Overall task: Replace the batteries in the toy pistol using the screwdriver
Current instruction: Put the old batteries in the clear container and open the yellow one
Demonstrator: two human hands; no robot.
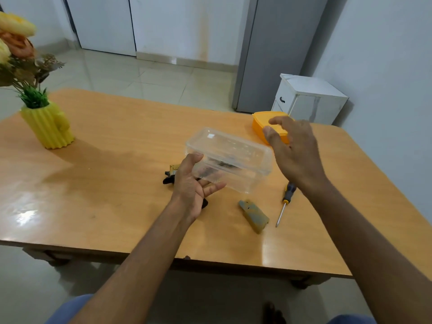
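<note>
Your left hand holds the near end of the clear box, tipped over the toy pistol that lies mostly hidden beneath that hand. Your right hand, fingers spread and holding nothing, is nearer the screwdriver, which lies just below its wrist, tip toward you, with the grey cover to the left. I can read no writing anywhere.

Upper left we've got a yellow cactus vase w/ flowers on the wooden table. Upper right: white cabinet, grey fridge behind it.
</note>
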